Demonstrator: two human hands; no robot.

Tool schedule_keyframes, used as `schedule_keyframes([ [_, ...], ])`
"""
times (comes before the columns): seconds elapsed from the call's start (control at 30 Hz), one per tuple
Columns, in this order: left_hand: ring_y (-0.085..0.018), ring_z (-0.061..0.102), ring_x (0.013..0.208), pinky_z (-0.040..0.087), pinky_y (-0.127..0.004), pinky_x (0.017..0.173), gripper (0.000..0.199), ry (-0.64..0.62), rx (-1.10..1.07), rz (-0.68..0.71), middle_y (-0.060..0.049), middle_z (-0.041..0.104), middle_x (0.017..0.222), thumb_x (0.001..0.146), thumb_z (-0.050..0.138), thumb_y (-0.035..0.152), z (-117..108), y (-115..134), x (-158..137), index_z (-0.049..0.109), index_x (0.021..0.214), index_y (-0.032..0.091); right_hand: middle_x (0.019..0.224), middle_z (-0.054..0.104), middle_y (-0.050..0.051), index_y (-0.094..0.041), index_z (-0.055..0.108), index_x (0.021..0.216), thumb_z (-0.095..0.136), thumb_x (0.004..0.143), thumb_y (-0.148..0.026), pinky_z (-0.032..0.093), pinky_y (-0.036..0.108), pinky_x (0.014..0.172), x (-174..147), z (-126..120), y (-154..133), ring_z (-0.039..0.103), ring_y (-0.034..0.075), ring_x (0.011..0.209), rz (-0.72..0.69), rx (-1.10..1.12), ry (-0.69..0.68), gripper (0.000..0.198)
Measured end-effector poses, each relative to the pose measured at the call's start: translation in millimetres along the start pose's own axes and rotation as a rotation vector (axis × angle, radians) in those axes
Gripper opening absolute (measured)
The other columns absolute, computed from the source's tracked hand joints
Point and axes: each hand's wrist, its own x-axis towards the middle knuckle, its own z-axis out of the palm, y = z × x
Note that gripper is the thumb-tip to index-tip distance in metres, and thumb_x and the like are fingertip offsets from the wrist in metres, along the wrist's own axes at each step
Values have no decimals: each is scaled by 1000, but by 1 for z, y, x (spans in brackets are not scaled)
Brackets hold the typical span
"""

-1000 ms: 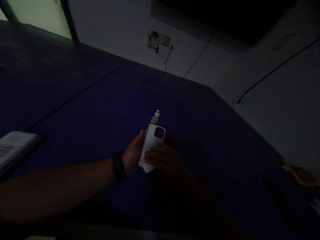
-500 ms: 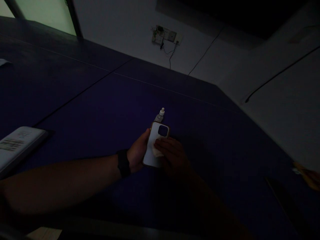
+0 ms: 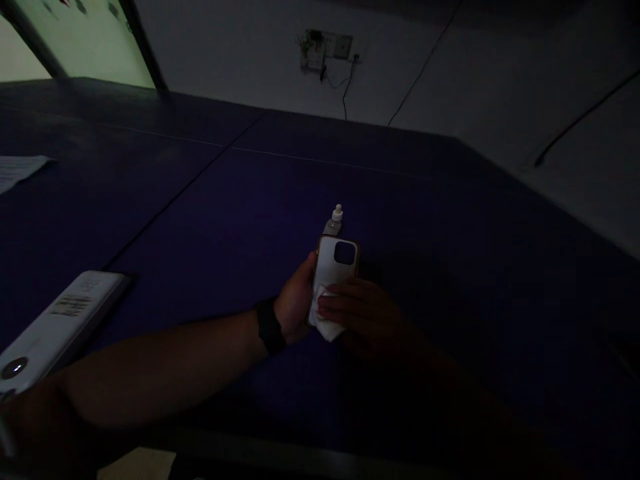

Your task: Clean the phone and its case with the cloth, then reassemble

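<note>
A phone case (image 3: 331,262), pale on the back with a brown rim and a dark camera opening, is tilted up over the table. Whether a phone sits inside it I cannot tell. My left hand (image 3: 296,301), a black watch on its wrist, grips the case along its left edge. Against the lower half of the case, my right hand (image 3: 367,313) presses a folded white tissue (image 3: 330,328) under its fingers. Just beyond the top of the case is a small clear bottle (image 3: 333,225) with a white dropper cap, its lower part hidden.
The dark blue table (image 3: 210,227) spreads far ahead to the wall. To the left lies a long white box-like device (image 3: 60,323) with a round lens or button. Farther back is a sheet of paper (image 3: 23,170). Sockets with cables (image 3: 330,50) are on the wall.
My right hand and the tissue have slid down the case toward its bottom edge, uncovering more of its middle. The camera view has shifted; my left hand still grips the case.
</note>
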Motion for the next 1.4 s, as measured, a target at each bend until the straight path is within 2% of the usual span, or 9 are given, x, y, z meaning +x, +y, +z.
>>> schedule_keyframes([
  [0.13,-12,63,70,51,-22,68,61,57,38,101,-9,69,85,105,29,53,6,2,-2,71,106,8,130,72,9,-22,63,134,53,96,-16,45,50,113,1,3,2,63,24,127,117,-33,106,40],
  [0.3,-9,54,55,40,-18,48,65,86,121,52,-4,63,71,105,27,57,9,5,-3,70,102,9,125,75,5,-21,65,128,51,98,-24,41,47,117,1,7,0,63,21,126,14,79,69,33],
  [0.5,-15,63,71,51,-27,70,62,114,212,124,-8,71,92,106,22,51,10,5,-3,63,130,12,128,73,9,-18,65,129,49,99,-22,44,49,112,2,5,2,63,24,125,112,-33,132,34],
  [0.63,-13,57,62,44,-24,56,62,111,203,87,-6,68,83,104,28,54,9,6,-3,64,129,11,127,74,5,-20,66,125,46,100,-25,43,46,114,4,4,0,62,22,125,-17,19,39,32],
  [0.8,-14,60,65,48,-25,63,55,169,229,134,-5,70,86,104,34,52,6,7,-5,62,134,15,125,74,9,-15,66,124,49,98,-19,45,47,111,5,5,0,63,24,122,87,-65,119,32],
  [0.93,-13,59,61,45,-23,54,60,114,225,65,-6,69,81,103,33,57,5,7,-6,66,125,12,116,77,5,-18,69,114,49,98,-26,45,43,113,6,3,-1,66,20,117,-55,21,77,27],
  [1.13,-22,70,90,54,-32,77,60,118,276,137,-11,74,102,105,25,54,10,4,-4,65,127,15,101,77,3,-21,69,102,52,92,-20,49,45,108,7,-2,-2,69,20,99,15,-51,117,20],
  [1.23,-25,70,97,54,-34,81,64,120,287,90,-11,74,105,104,22,56,13,4,-5,64,129,15,104,76,3,-21,69,103,50,95,-22,48,42,109,8,0,-3,67,20,102,-54,-66,111,20],
  [1.4,-25,70,101,54,-35,84,60,126,297,136,-10,74,106,105,24,54,14,4,-5,65,127,16,95,74,5,-20,68,98,53,94,-22,47,46,102,7,-2,-1,63,24,97,74,-176,142,16],
])
